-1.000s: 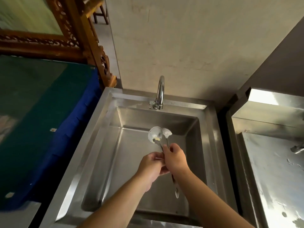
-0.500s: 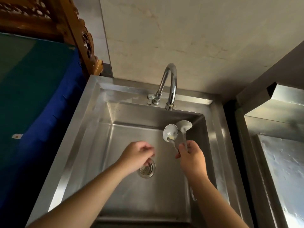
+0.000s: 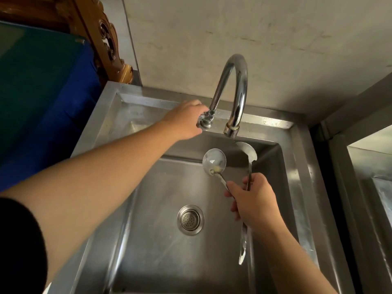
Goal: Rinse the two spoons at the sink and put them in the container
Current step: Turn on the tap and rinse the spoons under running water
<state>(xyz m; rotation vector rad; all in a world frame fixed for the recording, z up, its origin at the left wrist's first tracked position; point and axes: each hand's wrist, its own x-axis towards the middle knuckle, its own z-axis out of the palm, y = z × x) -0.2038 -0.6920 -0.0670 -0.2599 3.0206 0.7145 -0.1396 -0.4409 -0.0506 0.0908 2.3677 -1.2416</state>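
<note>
My right hand (image 3: 255, 201) grips two long steel spoons by their handles over the steel sink (image 3: 301, 183). The left spoon (image 3: 214, 161) shows a round bowl with yellowish residue near its neck. The right spoon (image 3: 248, 150) has its bowl just under the spout of the curved chrome tap (image 3: 237, 92). My left hand (image 3: 186, 120) reaches to the tap's base, its fingers round the tap handle (image 3: 204, 122). No water runs from the spout. The handle ends stick out below my right wrist. No container is in view.
A round drain strainer (image 3: 190, 220) sits in the sink floor. A blue and green covered surface (image 3: 40, 98) lies to the left, with carved wooden furniture (image 3: 101, 37) behind it. Another steel unit (image 3: 369, 187) stands to the right, and a plain wall behind.
My left hand has let go of the spoons and moved up and back to the tap handle. My right hand keeps both spoons, now nearer the spout. The view has moved closer to the sink.
</note>
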